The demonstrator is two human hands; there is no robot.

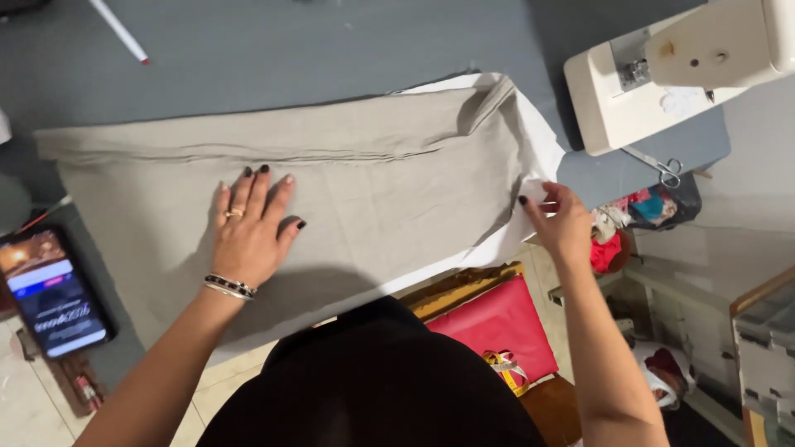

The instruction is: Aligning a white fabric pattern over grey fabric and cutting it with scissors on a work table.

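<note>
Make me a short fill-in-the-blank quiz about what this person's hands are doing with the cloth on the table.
1. The left hand lies ____ on the folded beige cloth.
2. The right hand pinches the white fabric layer at the cloth's ____ end.
3. The cream sewing machine stands on a ____ table.
4. Small metal scissors lie beside the ____.

Missing words: flat; right; grey; sewing machine
</note>
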